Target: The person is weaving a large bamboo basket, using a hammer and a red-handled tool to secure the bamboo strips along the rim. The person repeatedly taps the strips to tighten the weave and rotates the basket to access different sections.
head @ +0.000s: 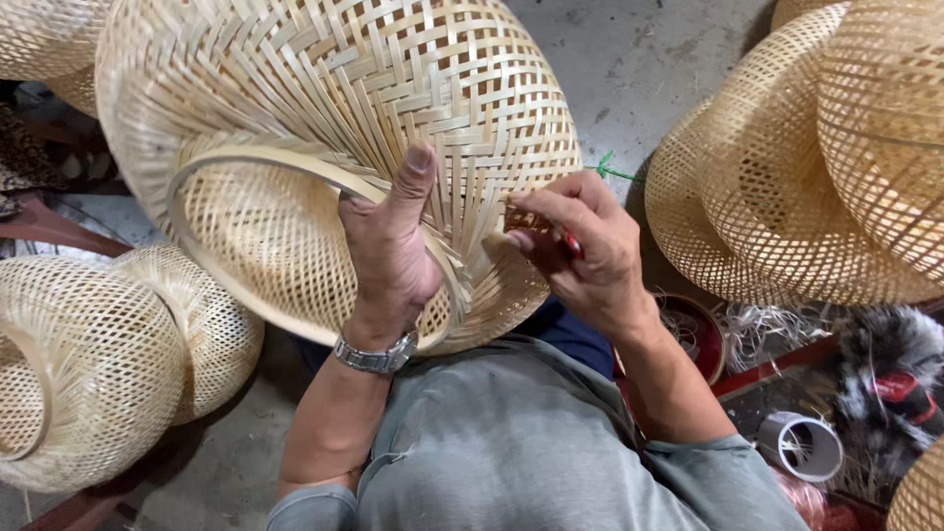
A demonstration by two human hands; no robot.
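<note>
A: What fills most of the view?

B: A big woven bamboo basket (324, 108), tipped over the person's lap so its round rim hoop (265, 162) faces the camera. More woven baskets sit around it: a pile at the right (806, 167) and two at the lower left (108, 364), on a grey concrete floor (639, 59).

A: And the hands?

B: The left hand (388, 251) grips the basket at the rim, fingers inside the opening, thumb pressed flat up the outer weave. A metal wristwatch (376, 356) sits on that wrist. The right hand (580, 246) is at the basket's edge just beside it, fingers curled shut around a small red-handled tool (571, 243), fingertips pinching a bamboo strip (497, 241).

A: Anything smaller?

B: A red bowl (698, 329) below the right wrist, a grey roll of tape (804, 444) at the lower right, and a bit of green string (612, 169) on the floor.
</note>
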